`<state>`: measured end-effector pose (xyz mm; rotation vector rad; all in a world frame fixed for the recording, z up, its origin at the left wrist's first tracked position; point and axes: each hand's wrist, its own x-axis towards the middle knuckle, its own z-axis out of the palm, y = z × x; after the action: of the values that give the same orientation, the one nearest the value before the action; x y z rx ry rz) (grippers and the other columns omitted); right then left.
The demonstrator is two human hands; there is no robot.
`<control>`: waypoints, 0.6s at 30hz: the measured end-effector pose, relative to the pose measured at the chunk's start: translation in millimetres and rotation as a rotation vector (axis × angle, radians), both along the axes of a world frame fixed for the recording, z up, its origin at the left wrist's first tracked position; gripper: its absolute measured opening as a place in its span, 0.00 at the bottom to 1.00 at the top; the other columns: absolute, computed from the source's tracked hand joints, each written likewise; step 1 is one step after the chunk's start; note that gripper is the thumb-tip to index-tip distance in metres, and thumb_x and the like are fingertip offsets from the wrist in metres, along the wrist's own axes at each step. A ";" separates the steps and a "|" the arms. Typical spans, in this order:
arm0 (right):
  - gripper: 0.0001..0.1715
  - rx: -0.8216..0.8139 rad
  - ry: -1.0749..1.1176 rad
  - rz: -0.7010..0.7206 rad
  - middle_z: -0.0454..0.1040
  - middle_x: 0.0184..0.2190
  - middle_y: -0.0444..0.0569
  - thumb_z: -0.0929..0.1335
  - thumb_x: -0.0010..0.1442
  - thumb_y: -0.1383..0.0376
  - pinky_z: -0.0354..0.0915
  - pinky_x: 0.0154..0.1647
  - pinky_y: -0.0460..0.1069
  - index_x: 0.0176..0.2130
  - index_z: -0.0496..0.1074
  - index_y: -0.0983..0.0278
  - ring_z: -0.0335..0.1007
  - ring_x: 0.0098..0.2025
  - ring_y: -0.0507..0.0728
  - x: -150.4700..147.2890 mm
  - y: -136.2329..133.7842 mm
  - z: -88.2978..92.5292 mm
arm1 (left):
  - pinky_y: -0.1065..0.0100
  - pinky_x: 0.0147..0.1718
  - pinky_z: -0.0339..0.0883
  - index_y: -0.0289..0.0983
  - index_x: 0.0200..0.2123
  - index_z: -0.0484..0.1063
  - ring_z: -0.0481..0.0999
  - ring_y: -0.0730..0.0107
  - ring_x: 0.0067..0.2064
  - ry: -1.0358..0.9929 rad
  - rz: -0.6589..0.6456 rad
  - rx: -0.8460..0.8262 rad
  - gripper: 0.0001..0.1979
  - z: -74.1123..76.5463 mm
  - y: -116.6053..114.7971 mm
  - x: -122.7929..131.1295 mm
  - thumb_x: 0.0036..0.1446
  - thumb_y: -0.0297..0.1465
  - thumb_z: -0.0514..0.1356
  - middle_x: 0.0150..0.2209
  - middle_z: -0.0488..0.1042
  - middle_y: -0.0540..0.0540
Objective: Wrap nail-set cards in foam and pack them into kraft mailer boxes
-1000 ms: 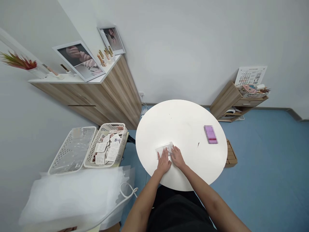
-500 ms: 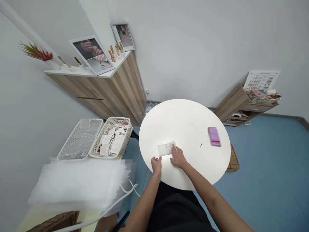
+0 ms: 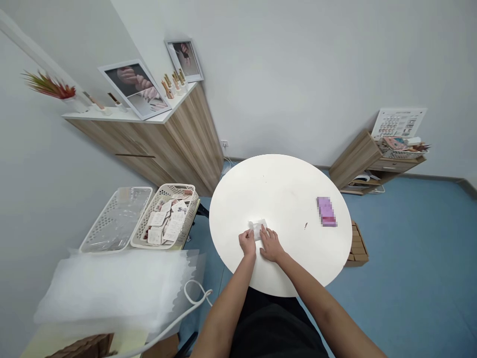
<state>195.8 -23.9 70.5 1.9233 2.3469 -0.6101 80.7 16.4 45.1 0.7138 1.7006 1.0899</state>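
Note:
A small translucent white wrapper, folded short, lies near the front left of the round white table. At its left end, my left hand is closed, pinching the edge of the wrapper. My right hand rests with spread fingers on the wrapper's right part and the tabletop beside it. My right fingers cover part of the wrapper, and what is inside it cannot be made out. Over on the right of the table lies a blurred purple item.
Left of the table, a basket of cards stands beside a basket of clear bags. A stack of translucent sheets lies in front of them, crossed by a white cable. A brown carton sits on the floor at right.
The wrapper, earlier stretched out longer, is now folded over from its left end. My left hand has moved up and right with that end. My right hand stays on the right part.

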 end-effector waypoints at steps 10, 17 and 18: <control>0.42 0.183 0.260 0.165 0.51 0.68 0.61 0.61 0.56 0.68 0.49 0.66 0.66 0.67 0.49 0.73 0.39 0.70 0.67 23.0 -12.2 -25.9 | 0.53 0.59 0.60 0.39 0.62 0.63 0.63 0.58 0.60 0.663 -0.820 0.362 0.26 1.2 -27.5 -4.1 0.59 0.26 0.49 0.62 0.65 0.43; 0.39 0.242 0.309 0.094 0.56 0.66 0.56 0.53 0.59 0.76 0.65 0.58 0.61 0.68 0.48 0.63 0.57 0.63 0.60 43.7 -6.6 -32.6 | 0.41 0.65 0.42 0.45 0.63 0.59 0.54 0.53 0.67 0.968 -1.131 0.422 0.32 8.8 -15.2 -22.8 0.55 0.21 0.51 0.66 0.58 0.46; 0.39 0.232 0.286 0.108 0.57 0.65 0.55 0.54 0.59 0.77 0.66 0.56 0.60 0.67 0.50 0.63 0.59 0.60 0.60 44.0 -1.7 -31.6 | 0.41 0.66 0.40 0.46 0.62 0.60 0.53 0.54 0.68 0.966 -1.148 0.436 0.31 8.3 -9.1 -22.9 0.56 0.21 0.51 0.66 0.60 0.46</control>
<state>239.8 -25.6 38.9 1.8879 2.7898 -0.6703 57.8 7.3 53.4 2.3813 1.2907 0.2194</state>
